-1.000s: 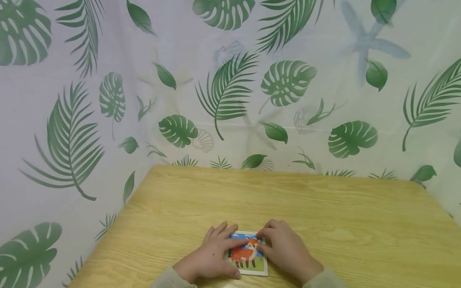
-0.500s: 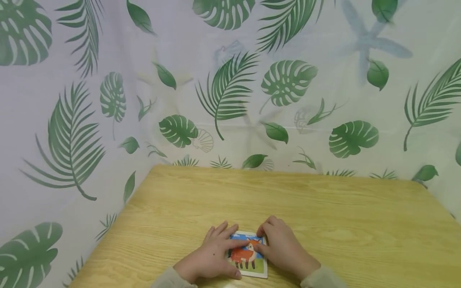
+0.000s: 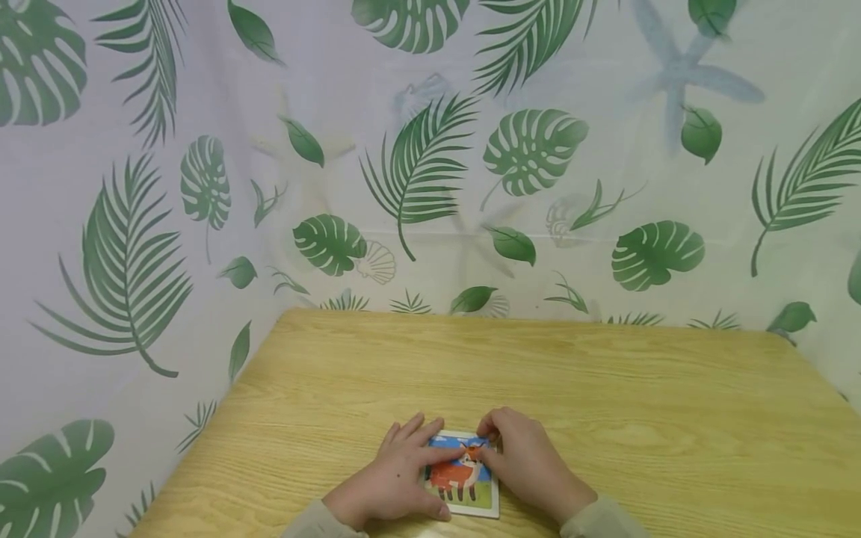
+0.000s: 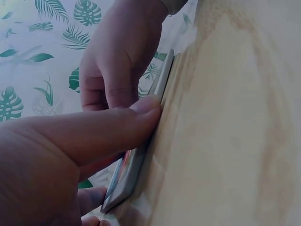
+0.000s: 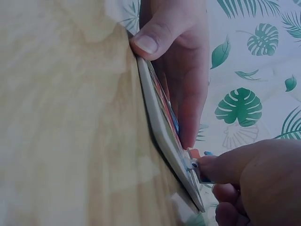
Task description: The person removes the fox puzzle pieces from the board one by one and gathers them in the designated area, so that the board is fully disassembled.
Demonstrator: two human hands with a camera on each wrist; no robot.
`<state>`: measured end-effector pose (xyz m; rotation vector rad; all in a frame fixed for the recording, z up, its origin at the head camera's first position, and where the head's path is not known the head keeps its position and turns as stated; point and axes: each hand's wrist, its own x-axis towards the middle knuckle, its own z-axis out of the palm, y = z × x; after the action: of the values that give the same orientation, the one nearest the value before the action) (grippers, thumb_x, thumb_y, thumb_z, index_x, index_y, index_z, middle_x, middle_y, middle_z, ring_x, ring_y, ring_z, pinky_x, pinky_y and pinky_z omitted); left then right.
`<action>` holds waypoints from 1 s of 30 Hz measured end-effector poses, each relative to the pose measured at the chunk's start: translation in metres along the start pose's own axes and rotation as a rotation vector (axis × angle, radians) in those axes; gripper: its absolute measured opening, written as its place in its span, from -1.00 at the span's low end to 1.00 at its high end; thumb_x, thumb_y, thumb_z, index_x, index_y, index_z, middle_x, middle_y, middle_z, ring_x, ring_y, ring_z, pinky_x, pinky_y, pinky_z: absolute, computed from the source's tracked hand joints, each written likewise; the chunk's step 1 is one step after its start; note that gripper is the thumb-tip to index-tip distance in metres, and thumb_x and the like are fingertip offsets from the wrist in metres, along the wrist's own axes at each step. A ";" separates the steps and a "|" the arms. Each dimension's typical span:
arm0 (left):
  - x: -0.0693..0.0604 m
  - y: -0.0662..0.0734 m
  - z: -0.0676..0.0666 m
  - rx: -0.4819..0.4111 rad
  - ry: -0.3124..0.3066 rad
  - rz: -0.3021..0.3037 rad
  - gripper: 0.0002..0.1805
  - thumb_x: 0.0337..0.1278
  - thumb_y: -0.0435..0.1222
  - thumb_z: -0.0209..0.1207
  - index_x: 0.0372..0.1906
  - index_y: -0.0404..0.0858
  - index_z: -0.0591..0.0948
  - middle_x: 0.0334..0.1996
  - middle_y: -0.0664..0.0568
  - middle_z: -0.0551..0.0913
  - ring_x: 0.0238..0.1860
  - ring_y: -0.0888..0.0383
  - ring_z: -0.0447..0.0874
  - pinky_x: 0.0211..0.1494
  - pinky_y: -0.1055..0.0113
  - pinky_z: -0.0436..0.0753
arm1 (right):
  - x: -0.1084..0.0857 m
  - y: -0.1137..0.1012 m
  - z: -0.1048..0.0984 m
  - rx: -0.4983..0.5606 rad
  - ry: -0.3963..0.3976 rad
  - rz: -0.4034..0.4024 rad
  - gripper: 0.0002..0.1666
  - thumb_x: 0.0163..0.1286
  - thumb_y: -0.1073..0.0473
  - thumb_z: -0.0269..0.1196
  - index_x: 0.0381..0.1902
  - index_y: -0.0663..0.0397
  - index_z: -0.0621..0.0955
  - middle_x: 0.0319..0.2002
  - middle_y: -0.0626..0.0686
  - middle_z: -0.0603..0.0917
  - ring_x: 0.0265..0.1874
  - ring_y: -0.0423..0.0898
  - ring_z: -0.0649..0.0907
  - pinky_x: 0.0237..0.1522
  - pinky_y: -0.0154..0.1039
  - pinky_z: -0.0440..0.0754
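Note:
A small jigsaw puzzle (image 3: 460,489) of an orange fox, set in a white-edged tray, lies flat on the table in the head view. Across its left side rests my left hand (image 3: 400,478), fingers spread and index finger on the picture, with the thumb against the near edge. My right hand (image 3: 534,463) is at the upper right corner. In the right wrist view its thumb and fingers pinch a small puzzle piece (image 5: 194,154), tilted up from the tray (image 5: 160,127). The left wrist view shows the tray's side (image 4: 127,188); the piece is hidden there.
The wood-grain table (image 3: 605,388) stretches behind and to both sides of the puzzle. A white sheet (image 3: 444,276) printed with green leaves hangs along its back and left edges.
My right hand has shifted slightly at the puzzle's upper right corner, and the fox's head section has changed its tilt. The left hand has stayed in place. The head view has turned slightly.

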<state>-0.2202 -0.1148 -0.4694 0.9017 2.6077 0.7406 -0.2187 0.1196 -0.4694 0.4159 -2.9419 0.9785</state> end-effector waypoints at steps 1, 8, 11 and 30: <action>0.000 0.000 0.000 0.000 0.001 0.001 -0.11 -0.14 0.19 0.48 0.43 0.27 0.46 0.59 -0.02 0.10 0.59 -0.19 -0.17 0.48 -0.36 -0.17 | 0.000 0.000 0.000 0.024 0.005 0.001 -0.79 0.27 0.13 0.47 -0.25 -0.11 0.61 -0.37 -0.20 0.55 -0.43 -0.21 0.48 -0.35 -0.25 0.52; 0.001 -0.002 0.000 0.013 0.001 0.009 -0.11 -0.12 0.21 0.47 0.44 0.28 0.45 0.59 -0.02 0.10 0.59 -0.20 -0.16 0.47 -0.36 -0.15 | -0.003 0.002 -0.005 0.172 -0.010 0.010 -0.91 0.37 0.21 0.36 -0.21 -0.08 0.66 -0.42 -0.20 0.57 -0.45 -0.20 0.52 -0.38 -0.29 0.53; 0.000 -0.003 0.000 0.011 0.004 0.012 -0.10 -0.12 0.21 0.46 0.45 0.29 0.43 0.59 -0.02 0.09 0.59 -0.20 -0.17 0.47 -0.37 -0.16 | -0.003 0.005 -0.008 0.203 -0.026 0.033 -0.94 0.39 0.19 0.34 -0.26 -0.11 0.66 -0.41 -0.22 0.60 -0.42 -0.20 0.54 -0.33 -0.26 0.54; 0.002 -0.005 0.002 0.008 0.022 0.003 0.04 -0.15 0.20 0.50 0.53 0.10 0.36 0.58 0.02 0.12 0.59 -0.15 -0.14 0.49 -0.33 -0.15 | -0.008 0.039 -0.061 0.250 -0.108 0.036 -0.88 0.48 0.12 0.27 -0.30 -0.02 0.58 -0.39 -0.08 0.60 -0.41 -0.10 0.49 -0.36 -0.24 0.45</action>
<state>-0.2235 -0.1164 -0.4743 0.9055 2.6309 0.7456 -0.2248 0.1871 -0.4441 0.4347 -2.9377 1.3778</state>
